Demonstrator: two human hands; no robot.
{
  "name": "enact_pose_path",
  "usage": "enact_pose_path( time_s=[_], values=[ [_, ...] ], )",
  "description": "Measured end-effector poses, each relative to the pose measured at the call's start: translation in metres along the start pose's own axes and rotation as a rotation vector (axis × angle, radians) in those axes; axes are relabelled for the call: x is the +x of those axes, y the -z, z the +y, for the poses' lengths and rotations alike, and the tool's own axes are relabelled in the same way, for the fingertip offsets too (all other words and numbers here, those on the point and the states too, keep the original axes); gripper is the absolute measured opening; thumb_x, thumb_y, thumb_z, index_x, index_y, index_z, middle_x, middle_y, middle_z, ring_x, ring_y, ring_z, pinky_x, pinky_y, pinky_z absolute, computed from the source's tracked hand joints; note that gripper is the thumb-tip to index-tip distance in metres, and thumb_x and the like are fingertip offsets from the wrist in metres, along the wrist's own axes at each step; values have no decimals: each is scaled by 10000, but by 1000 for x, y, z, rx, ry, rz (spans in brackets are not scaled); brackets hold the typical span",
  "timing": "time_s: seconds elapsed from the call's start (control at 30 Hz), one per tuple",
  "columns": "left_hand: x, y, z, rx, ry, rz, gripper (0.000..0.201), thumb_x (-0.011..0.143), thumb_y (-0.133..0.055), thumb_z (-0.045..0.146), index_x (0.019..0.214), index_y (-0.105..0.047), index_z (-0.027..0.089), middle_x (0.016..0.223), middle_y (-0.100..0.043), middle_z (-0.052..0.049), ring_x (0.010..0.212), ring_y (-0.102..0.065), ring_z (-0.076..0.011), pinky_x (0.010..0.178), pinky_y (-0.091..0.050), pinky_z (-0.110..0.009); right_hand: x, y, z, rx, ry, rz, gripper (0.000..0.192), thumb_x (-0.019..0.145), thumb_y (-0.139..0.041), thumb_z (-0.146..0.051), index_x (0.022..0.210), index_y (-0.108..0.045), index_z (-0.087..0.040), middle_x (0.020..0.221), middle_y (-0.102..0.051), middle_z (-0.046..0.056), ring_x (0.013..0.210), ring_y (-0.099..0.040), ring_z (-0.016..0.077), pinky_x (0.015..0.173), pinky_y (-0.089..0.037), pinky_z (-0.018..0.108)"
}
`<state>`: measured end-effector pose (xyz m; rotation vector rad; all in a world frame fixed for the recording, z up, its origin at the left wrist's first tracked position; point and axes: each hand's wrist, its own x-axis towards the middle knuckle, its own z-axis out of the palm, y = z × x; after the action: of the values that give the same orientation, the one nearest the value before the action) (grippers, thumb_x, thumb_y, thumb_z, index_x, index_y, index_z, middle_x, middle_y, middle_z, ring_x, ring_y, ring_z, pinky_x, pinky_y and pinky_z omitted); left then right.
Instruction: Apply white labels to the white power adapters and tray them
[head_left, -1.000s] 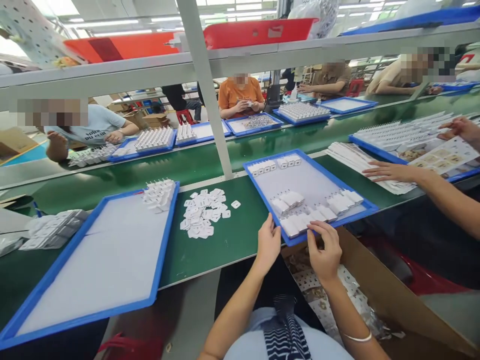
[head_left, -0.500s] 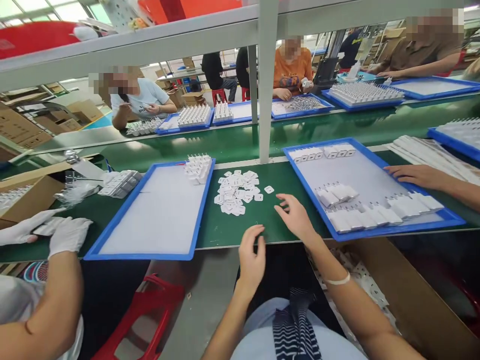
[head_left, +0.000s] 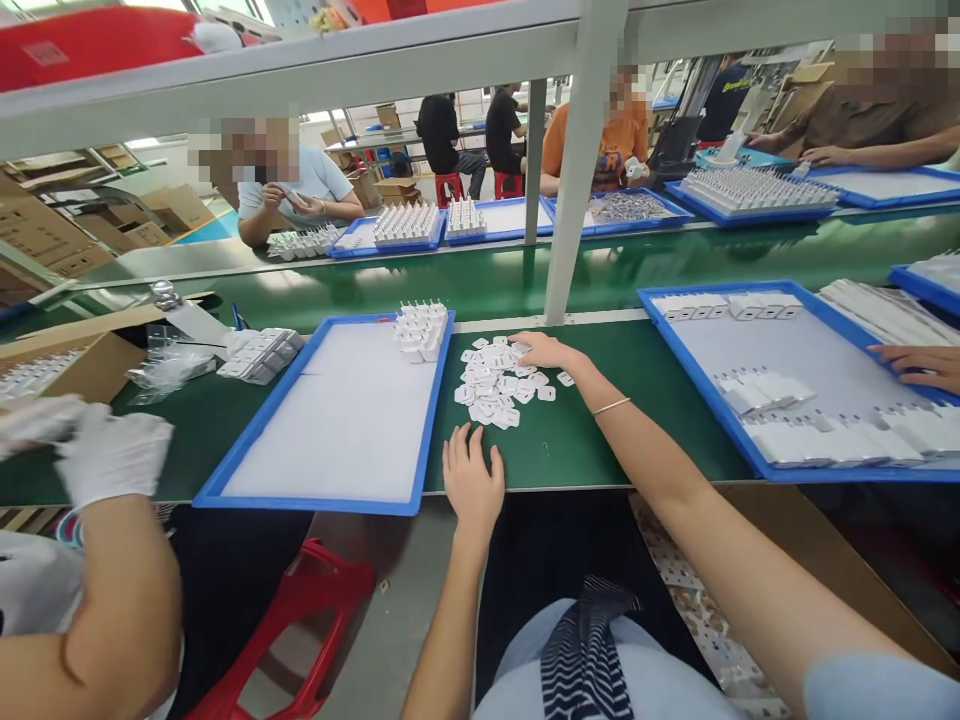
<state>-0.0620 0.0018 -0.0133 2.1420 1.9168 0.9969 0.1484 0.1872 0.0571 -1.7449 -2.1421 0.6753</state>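
My right hand (head_left: 541,350) reaches forward and rests on the far right side of a loose pile of small white flat pieces (head_left: 496,385) on the green bench; I cannot tell whether it grips one. My left hand (head_left: 472,482) lies flat, fingers apart, on the bench's near edge just below that pile, holding nothing. A blue tray (head_left: 330,500) with a white liner sits left of the pile, with a small cluster of white chargers (head_left: 421,329) in its far right corner. Another blue tray (head_left: 705,385) to the right holds rows of white chargers (head_left: 825,440).
A white post (head_left: 574,190) rises behind the pile. A co-worker's white-gloved hands (head_left: 97,450) work at the left, beside a cardboard box (head_left: 82,355) and bagged parts (head_left: 259,352). Another person's hand (head_left: 919,362) rests at the right tray. A red stool (head_left: 300,620) stands below the bench.
My view has swung left. My right hand left the right tray and stretched forward onto the pile of white pieces. My left hand moved from that tray's edge down onto the bench's near edge.
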Motion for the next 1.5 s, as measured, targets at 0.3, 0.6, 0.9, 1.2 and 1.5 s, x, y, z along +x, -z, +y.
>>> enact_pose_path(
  time_s=[0.3, 0.6, 0.9, 1.2, 1.5],
  values=[
    [-2, -10, -5, 92, -106, 127, 326, 966, -480, 227, 1231, -653, 150, 1332, -668, -137, 1290, -598, -313, 1148, -408, -506, -3, -19, 24, 46, 77, 115, 276, 984, -626, -331, 1209, -651, -174, 1284, -645, 99, 1140, -639, 241, 978, -540, 471],
    [0, -10, -8, 37, -121, 100, 335, 950, -514, 231, 1249, -644, 153, 1341, -662, -146, 1304, -586, -327, 1149, -393, -514, -1, -21, 28, 352, -13, 332, 255, 972, -642, -336, 1155, -668, -160, 1207, -676, 88, 1083, -659, 231, 958, -544, 462],
    [9, 12, 6, -262, -89, 98, 270, 977, -510, 246, 1211, -632, 187, 1243, -681, -133, 1232, -621, -282, 1080, -487, -498, -47, -9, 14, 1074, -39, 350, 242, 863, -696, -330, 1003, -752, -142, 909, -762, 107, 856, -715, 217, 862, -593, 393],
    [178, -50, 106, -373, -598, -460, 613, 903, -550, 102, 1499, -434, 184, 1627, -368, -137, 1497, -394, -292, 1243, -339, -480, -67, 21, 45, 1386, -38, 302, 146, 752, -797, -265, 842, -764, -155, 817, -745, 48, 791, -681, 173, 784, -584, 311],
    [184, -81, 80, -359, -640, -427, 441, 1003, -451, 274, 1426, -551, 196, 1514, -541, -104, 1398, -535, -237, 1155, -472, -400, -55, 8, 66, 1488, -100, 234, 71, 786, -738, -126, 844, -777, -135, 816, -759, 74, 770, -701, 165, 803, -600, 303]
  ],
)
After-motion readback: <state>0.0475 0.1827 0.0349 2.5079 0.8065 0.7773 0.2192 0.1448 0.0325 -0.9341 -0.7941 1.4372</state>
